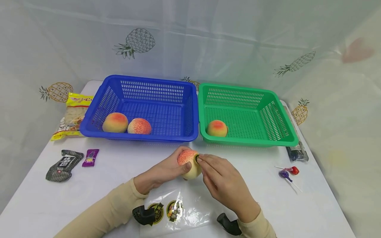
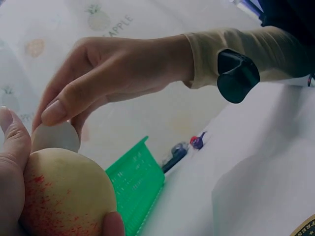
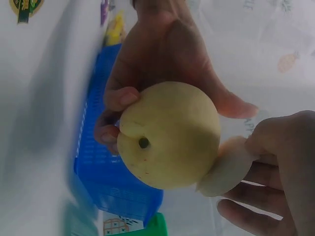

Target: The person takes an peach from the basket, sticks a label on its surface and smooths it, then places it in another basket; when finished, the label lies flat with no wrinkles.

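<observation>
My left hand (image 1: 166, 168) grips a yellow peach (image 1: 193, 170) with red speckles, its fingers and thumb around the sides. Between the fingertips of my right hand (image 1: 226, 181) is a round sticker (image 3: 229, 164), pinched at its edge. The sticker's pale back shows in both wrist views, and it touches or nearly touches the peach's side. A small dark hole marks one end of the peach in the right wrist view. Below the hands lies a clear plastic sheet (image 1: 193, 211) with round black-and-gold stickers (image 1: 174, 210) on it.
Two peaches sit in the blue basket (image 1: 160, 114) and one in the green basket (image 1: 241, 115). At left are a yellow snack bag (image 1: 74, 114), a dark packet (image 1: 63, 165) and a purple candy (image 1: 90, 157). Two lollipops (image 1: 284, 174) and a dark package (image 1: 297, 153) lie right.
</observation>
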A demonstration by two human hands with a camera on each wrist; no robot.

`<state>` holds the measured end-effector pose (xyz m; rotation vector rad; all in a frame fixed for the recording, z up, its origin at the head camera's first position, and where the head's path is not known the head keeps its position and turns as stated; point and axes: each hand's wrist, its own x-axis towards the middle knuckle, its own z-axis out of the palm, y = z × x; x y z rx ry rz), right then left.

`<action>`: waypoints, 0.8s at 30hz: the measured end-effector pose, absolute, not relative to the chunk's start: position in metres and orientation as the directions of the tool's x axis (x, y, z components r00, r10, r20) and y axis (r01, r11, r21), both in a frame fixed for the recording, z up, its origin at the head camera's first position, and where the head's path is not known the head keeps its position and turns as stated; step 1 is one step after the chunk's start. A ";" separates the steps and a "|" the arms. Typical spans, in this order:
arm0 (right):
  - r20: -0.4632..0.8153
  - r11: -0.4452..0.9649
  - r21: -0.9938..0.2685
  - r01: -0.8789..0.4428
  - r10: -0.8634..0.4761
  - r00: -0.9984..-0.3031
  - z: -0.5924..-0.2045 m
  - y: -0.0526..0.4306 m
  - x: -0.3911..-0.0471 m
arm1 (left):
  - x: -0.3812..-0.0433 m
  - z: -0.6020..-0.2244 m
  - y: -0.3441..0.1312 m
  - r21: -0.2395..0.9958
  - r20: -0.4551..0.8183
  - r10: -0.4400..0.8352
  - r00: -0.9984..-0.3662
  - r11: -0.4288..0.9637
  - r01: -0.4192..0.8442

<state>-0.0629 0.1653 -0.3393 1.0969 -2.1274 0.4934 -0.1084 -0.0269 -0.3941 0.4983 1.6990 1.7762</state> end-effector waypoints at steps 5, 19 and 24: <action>0.708 0.564 -0.002 -0.826 -0.583 -0.400 -0.340 0.162 -0.061 | -0.109 -0.395 -0.027 0.986 -0.142 0.663 -0.734 0.030 -0.164; 0.630 0.580 -0.095 -0.809 -0.594 -0.500 -0.341 0.160 -0.063 | -0.109 -0.391 -0.027 0.963 -0.201 0.688 -0.697 0.007 -0.271; 0.669 0.586 -0.056 -0.809 -0.579 -0.466 -0.338 0.159 -0.062 | -0.105 -0.386 -0.025 0.936 -0.202 0.714 -0.671 -0.062 -0.348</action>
